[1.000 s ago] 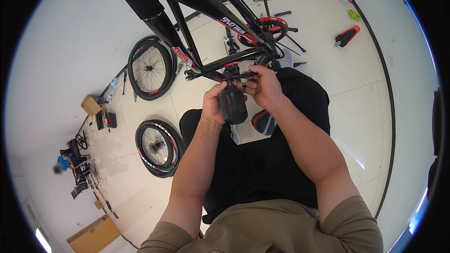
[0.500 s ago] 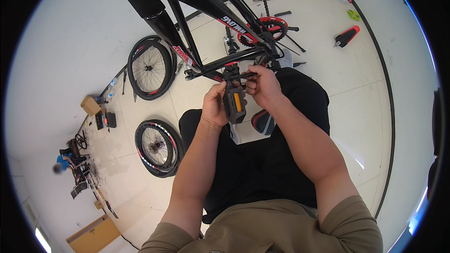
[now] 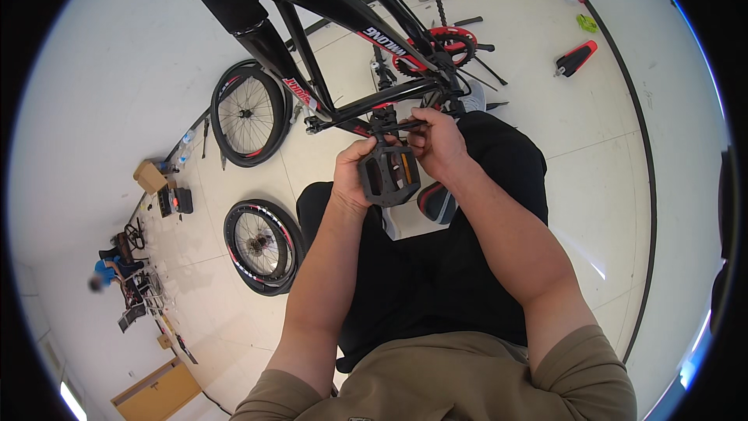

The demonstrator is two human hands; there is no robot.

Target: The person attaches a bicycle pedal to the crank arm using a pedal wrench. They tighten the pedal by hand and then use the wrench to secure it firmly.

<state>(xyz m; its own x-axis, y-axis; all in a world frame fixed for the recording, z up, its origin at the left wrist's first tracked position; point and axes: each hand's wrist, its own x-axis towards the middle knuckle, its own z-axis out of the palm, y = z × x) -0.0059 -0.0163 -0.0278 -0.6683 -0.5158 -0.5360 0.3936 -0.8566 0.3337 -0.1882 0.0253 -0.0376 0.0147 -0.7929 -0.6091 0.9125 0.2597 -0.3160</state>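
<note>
Between my knees is a black bicycle pedal (image 3: 393,175) with an orange reflector, its broad face toward me. My left hand (image 3: 352,174) is closed on the pedal's left side, the thumb near its top. My right hand (image 3: 439,143) pinches a dark bar, seemingly the crank arm (image 3: 408,125), just above and right of the pedal; its fingertips are partly hidden. Beyond both hands stands the black bicycle frame (image 3: 331,4) with red and white markings. A red and black chainring (image 3: 460,41) shows on its far side.
Two bicycle wheels, a far one (image 3: 273,129) and a nearer one (image 3: 290,245), lie on the floor at left. A black and red saddle (image 3: 436,204) lies below my right hand. At right is another black and red part (image 3: 576,59). A person (image 3: 105,271) is at far left.
The pedal has turned in my left hand, from edge-on to showing its broad face. My right hand stays on the bar. The frame has shifted slightly left.
</note>
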